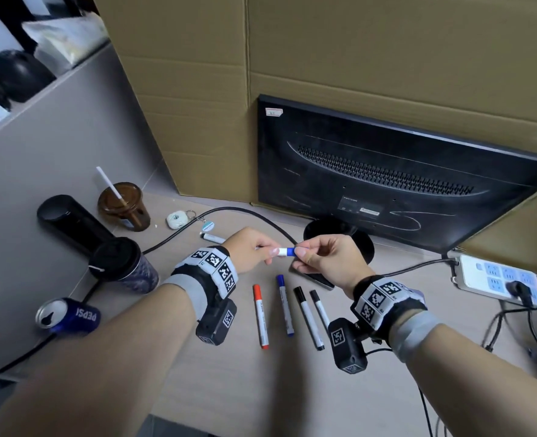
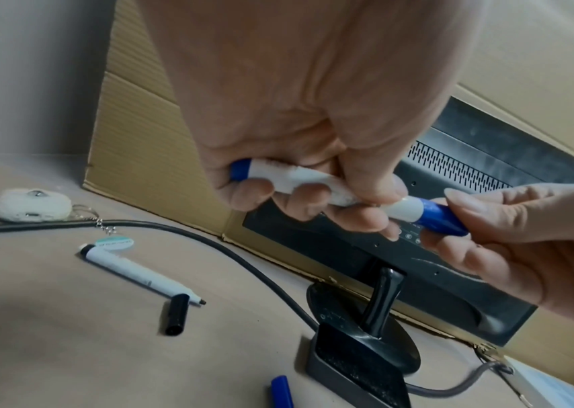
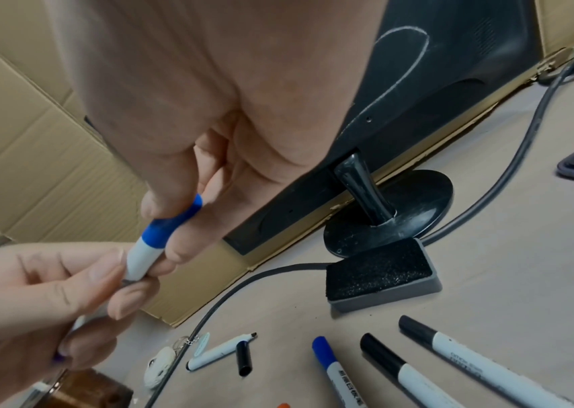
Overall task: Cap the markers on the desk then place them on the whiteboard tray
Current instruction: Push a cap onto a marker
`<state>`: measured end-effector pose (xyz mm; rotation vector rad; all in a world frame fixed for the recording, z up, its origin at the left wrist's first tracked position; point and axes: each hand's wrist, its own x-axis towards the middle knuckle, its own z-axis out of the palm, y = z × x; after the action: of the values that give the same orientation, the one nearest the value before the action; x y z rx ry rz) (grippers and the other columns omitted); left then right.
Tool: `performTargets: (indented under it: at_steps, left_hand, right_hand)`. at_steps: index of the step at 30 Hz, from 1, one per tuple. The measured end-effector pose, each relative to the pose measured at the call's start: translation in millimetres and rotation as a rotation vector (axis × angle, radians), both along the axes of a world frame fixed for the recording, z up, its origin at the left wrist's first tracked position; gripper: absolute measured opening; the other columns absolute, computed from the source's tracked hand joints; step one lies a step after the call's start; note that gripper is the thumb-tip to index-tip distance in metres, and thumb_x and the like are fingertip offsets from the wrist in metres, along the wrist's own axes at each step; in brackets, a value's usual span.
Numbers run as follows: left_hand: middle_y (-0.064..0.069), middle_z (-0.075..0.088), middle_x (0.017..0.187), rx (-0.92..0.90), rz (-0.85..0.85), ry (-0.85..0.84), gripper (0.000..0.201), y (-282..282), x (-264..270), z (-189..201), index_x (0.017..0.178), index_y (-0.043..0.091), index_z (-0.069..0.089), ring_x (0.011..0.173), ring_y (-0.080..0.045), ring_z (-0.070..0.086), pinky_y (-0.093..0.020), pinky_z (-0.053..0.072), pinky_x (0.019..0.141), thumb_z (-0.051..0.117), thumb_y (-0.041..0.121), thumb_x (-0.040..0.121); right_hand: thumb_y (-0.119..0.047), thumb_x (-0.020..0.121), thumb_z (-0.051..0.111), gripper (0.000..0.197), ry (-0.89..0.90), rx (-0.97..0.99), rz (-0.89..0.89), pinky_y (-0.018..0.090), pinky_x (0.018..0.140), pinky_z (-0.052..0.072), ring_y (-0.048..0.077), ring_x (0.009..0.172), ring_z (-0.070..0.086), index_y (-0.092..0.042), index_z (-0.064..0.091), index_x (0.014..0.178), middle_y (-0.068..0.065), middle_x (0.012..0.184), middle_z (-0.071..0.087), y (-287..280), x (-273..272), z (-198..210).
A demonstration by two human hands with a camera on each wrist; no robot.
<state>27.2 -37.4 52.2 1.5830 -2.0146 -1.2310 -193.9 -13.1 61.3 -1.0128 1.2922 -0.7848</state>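
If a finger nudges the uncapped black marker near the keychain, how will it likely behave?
The uncapped marker is a smooth round tube lying flat on the desk, so it would probably roll sideways. It looks thin, stiff plastic, so likely light. Its loose cap lies by the bare tip and might get knocked away.

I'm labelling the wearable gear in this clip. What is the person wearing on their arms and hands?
Left hand and right hand are bare. Each wrist has a black band with black-and-white square code tags, a grey cuff behind it, and a black camera block with a thin cable. No sleeves show.
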Motion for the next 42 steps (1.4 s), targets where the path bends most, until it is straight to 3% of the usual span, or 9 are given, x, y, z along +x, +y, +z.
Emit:
performTargets:
  at_steps: [4,9,12,16,20,26,32,36,42]
  left_hand:
    - [0.009,0.07,0.075,0.028,0.009,0.036,0.022,5.1,-0.5,-4.3,0.104,0.019,0.081,0.073,-0.012,0.057,-0.028,0.045,0.073,0.06,0.026,0.101]
    - [0.0,0.077,0.087,0.04,0.028,0.078,0.023,5.4,6.7,-7.5,0.091,0.023,0.08,0.065,-0.005,0.057,-0.034,0.051,0.07,0.06,0.03,0.099]
    - [-0.015,0.077,0.099,0.097,0.116,0.129,0.022,5.9,8.5,-13.2,0.109,0.026,0.078,0.075,-0.015,0.064,-0.028,0.05,0.065,0.058,0.022,0.101]
    - [-0.005,0.074,0.094,0.211,0.232,0.255,0.022,7.7,16.5,-17.8,0.11,0.026,0.073,0.083,-0.016,0.068,-0.023,0.049,0.059,0.06,0.012,0.099]
    - [-0.005,0.069,0.089,0.29,0.24,0.354,0.022,14.1,21.6,-20.5,0.114,0.02,0.06,0.077,-0.015,0.071,-0.026,0.055,0.057,0.068,0.011,0.096]
    - [-0.001,0.065,0.089,0.332,0.375,0.11,0.01,16.9,45.2,-47.3,0.107,0.016,0.063,0.074,-0.017,0.064,-0.021,0.048,0.055,0.055,0.016,0.1]
    - [0.0,0.062,0.073,0.302,0.44,0.049,0.008,20.5,57.4,-94.4,0.1,0.011,0.062,0.059,-0.013,0.057,-0.008,0.037,0.037,0.055,0.006,0.098]
    - [0.003,0.062,0.068,0.302,0.443,0.052,0.008,20.1,56.9,-116.4,0.096,0.013,0.061,0.054,-0.012,0.055,-0.014,0.041,0.044,0.056,0.008,0.098]
    - [0.003,0.066,0.072,0.292,0.457,0.062,0.007,12.2,61.4,-128.6,0.093,0.017,0.063,0.056,-0.014,0.058,-0.022,0.042,0.053,0.059,0.013,0.097]
  right_hand:
    - [-0.002,0.094,0.073,0.016,0.002,0.011,0.005,0.022,0.068,0.064,0.023,0.073,0.078,0.011,0.074,0.103,0.033,0.093,0.076,3.5,-0.9,-0.7]
    - [-0.003,0.097,0.069,0.02,-0.046,-0.017,-0.003,0.023,0.069,0.065,0.019,0.072,0.078,0.011,0.069,0.111,0.032,0.092,0.074,2.1,7.8,-3.5]
    - [-0.003,0.098,0.068,0.021,-0.175,0.008,-0.106,0.033,0.08,0.067,0.027,0.081,0.077,0.005,0.068,0.118,0.016,0.089,0.076,-0.5,16.4,-7.9]
    - [-0.006,0.097,0.069,0.022,-0.238,0.098,-0.172,0.041,0.096,0.062,0.031,0.096,0.073,0.005,0.068,0.116,0.021,0.1,0.074,-4.1,27.0,-15.1]
    - [-0.005,0.095,0.072,0.033,-0.22,0.161,-0.061,0.04,0.091,0.064,0.031,0.093,0.073,0.004,0.062,0.124,0.024,0.105,0.068,-5.4,39.3,-26.3]
    - [0.002,0.096,0.064,0.041,0.12,0.144,0.059,0.043,0.074,0.068,0.03,0.083,0.075,-0.01,0.051,0.133,0.02,0.107,0.06,-7.5,45.0,-53.0]
    - [-0.021,0.079,0.085,0.052,0.56,0.073,0.227,0.043,0.066,0.067,0.028,0.073,0.077,-0.023,0.055,0.122,0.004,0.096,0.07,2.5,51.6,-92.9]
    - [-0.043,0.066,0.088,0.053,0.681,0.028,0.326,0.047,0.075,0.065,0.025,0.085,0.074,-0.036,0.059,0.11,-0.001,0.093,0.072,6.4,59.7,-113.4]
    - [-0.042,0.073,0.088,0.053,0.827,-0.045,0.375,0.033,0.084,0.055,0.023,0.094,0.066,-0.026,0.065,0.118,0.0,0.099,0.069,4.0,67.2,-117.7]
